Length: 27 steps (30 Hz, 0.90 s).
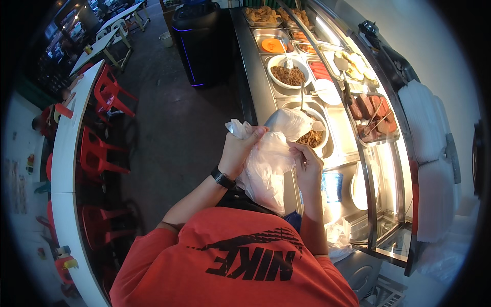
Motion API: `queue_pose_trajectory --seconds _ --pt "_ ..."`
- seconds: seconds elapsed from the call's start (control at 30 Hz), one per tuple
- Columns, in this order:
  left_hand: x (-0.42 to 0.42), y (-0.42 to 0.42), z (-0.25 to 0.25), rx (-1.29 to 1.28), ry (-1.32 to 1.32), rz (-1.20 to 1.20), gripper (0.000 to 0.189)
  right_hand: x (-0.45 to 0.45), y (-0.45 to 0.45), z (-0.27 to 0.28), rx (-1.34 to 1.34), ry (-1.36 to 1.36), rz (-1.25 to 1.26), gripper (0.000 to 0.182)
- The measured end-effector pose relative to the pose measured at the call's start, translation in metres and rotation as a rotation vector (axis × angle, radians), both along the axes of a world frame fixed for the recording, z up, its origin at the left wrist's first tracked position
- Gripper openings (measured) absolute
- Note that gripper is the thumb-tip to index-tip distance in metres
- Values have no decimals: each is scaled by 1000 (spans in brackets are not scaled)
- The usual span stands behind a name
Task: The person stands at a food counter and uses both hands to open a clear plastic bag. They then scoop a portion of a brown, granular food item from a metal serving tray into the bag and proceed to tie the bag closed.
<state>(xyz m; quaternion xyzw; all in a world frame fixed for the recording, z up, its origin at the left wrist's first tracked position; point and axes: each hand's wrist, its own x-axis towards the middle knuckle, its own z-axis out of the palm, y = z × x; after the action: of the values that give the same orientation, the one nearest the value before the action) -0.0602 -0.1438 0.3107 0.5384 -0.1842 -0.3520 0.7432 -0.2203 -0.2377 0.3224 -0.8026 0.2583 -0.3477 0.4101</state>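
Note:
Both of my hands are on white plastic bags in front of my chest. My left hand, with a black watch on the wrist, grips the gathered top of a white plastic bag. The fingertips of my right hand pinch that bag's right edge. Its lower part hangs down over my lap. Just beyond my fingers a second rounded white bag part bulges; whether it is the same bag I cannot tell. Behind it, partly covered, is a white bowl of chopped brown food with a spoon.
A lit glass-fronted food counter runs along my right, with trays of fried food, sliced meats and a bowl of minced food. Stacked foam boxes stand beyond it. Red plastic chairs line a white table at left.

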Motion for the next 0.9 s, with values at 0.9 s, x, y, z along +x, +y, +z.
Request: queue_pose_trajectory --seconds 0.9 --pt "40 -52 -46 -236 259 -640 79 12 -125 -29 1107 -415 423 40"
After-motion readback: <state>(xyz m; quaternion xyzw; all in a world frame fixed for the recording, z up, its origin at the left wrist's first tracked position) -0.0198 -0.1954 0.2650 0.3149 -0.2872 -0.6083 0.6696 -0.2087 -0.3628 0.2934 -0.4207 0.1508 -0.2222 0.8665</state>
